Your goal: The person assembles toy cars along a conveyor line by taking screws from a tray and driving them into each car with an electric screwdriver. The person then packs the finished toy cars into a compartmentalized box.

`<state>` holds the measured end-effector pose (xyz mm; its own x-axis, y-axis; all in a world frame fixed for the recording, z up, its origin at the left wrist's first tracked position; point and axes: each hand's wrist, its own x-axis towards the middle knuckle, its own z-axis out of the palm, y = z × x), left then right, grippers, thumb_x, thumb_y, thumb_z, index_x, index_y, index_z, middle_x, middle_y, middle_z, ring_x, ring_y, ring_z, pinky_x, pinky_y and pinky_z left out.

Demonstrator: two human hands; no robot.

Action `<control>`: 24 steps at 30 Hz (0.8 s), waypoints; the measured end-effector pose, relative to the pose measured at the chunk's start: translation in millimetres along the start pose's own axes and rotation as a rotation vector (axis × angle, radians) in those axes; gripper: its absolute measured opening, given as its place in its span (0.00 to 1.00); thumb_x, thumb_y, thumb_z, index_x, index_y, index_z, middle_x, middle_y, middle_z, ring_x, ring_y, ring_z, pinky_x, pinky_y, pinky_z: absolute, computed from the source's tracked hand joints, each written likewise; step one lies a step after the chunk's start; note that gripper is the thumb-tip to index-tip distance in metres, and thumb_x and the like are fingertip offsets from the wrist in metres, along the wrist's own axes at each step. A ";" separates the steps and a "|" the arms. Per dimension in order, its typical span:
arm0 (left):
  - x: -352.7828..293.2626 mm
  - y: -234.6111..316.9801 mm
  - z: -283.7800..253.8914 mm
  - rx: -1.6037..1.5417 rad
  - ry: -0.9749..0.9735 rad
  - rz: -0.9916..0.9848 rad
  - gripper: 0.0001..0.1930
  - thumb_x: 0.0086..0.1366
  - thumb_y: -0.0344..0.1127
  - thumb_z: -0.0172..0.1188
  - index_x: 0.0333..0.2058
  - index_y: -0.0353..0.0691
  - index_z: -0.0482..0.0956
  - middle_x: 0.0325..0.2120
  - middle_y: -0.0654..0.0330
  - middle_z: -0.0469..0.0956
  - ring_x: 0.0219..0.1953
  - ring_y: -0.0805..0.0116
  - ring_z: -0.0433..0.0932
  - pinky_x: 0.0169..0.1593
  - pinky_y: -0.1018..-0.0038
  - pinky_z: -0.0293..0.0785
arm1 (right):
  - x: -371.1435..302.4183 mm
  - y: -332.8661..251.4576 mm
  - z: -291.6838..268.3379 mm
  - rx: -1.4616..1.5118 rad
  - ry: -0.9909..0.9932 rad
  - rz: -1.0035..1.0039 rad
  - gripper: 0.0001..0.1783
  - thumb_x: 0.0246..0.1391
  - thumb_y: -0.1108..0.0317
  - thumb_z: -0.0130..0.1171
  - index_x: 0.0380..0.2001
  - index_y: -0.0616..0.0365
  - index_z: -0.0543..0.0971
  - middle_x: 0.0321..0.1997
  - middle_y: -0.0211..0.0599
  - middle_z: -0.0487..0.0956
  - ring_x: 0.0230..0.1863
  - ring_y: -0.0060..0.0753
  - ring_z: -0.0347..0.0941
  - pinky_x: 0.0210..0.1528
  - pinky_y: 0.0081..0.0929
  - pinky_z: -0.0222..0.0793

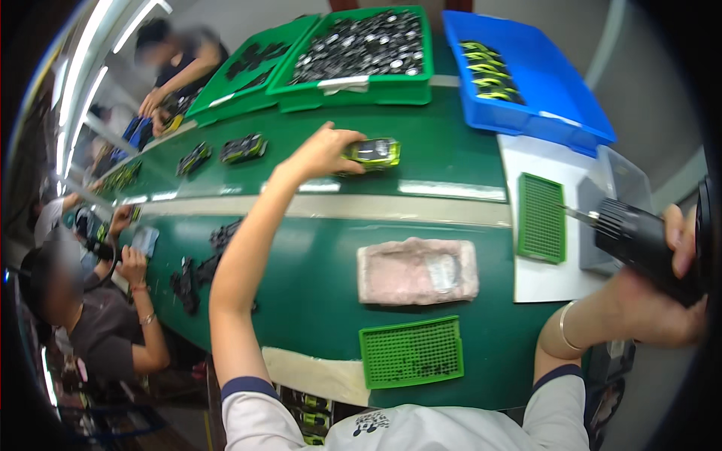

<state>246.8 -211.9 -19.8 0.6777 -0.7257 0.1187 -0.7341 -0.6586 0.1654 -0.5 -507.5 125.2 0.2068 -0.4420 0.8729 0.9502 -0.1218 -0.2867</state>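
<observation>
Out over the far side of the green table, my left hand (323, 153) grips the left end of a black and lime-green car-shaped part (381, 152), thumb and fingers on either side of it. At the right edge my right hand (677, 259) is wrapped round a black electric screwdriver (628, 234). The screwdriver's thin metal bit points left, toward a green perforated tray (542, 218) on a white sheet. A pink padded cloth rest (380, 274) lies between my arms, with a pale patch on its right part.
Green bins of small parts (361, 92) and a blue bin (556, 124) stand at the back. Two similar car-shaped parts (243, 148) (194, 159) lie to the left. A second green tray (412, 353) sits near me, black parts (184, 286) at left. Co-workers (105, 323) sit along the left.
</observation>
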 end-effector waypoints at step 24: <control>-55.6 142.7 -33.9 -1.917 0.276 0.589 0.40 0.53 0.59 0.54 0.55 0.34 0.57 0.48 0.51 0.67 0.51 0.56 0.68 0.59 0.52 0.57 | -6.0 12.2 -2.3 0.407 -0.125 0.467 0.16 0.53 0.68 0.50 0.43 0.55 0.59 0.24 0.30 0.61 0.17 0.18 0.59 0.22 0.17 0.60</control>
<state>105.8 -258.8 30.4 0.5434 -0.5642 0.6216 0.0320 0.7538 0.6563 9.2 -508.4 115.6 0.6233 -0.2564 0.7387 0.7606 0.4180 -0.4967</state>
